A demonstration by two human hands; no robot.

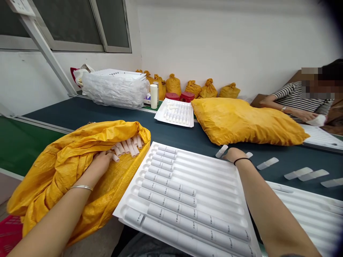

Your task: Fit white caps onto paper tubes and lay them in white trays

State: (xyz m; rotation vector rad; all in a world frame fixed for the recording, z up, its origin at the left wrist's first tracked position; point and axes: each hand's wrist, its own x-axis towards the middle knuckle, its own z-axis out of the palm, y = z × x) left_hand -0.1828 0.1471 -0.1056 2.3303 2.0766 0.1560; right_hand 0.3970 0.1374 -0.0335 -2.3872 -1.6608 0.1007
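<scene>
In the head view, left of the tray [211, 171], the left hand [104, 162] is reaching, half-curled, toward nearby paper tubes [132, 147] pointing roughly away; its hold is unclear. The right hand [233, 155] is at the tray's far-right corner, fingers hidden, grip untellable.

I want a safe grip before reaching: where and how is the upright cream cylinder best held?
Probably round its upper half, from the front: the cylinder stands upright with straight sides; its near side looks open, while a box sits left and a clear container behind.
</scene>
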